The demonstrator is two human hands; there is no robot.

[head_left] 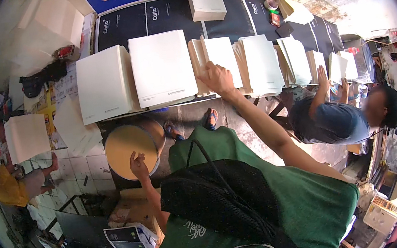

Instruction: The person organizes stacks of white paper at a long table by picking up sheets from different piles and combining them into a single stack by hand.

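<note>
The right hand (216, 78) reached out, fingers spread flat on a stack of white sheets (220, 62) on the bench (112, 28), pinching nothing. The left hand (138, 165) rested loose on a round tan stool (130, 151). Risk: pressing that upturned edge could fan the stack and slide sheets off the front. Neighbouring piles (161, 69) crowded it, and a co-worker (336, 119) was sorting to the right.
</note>
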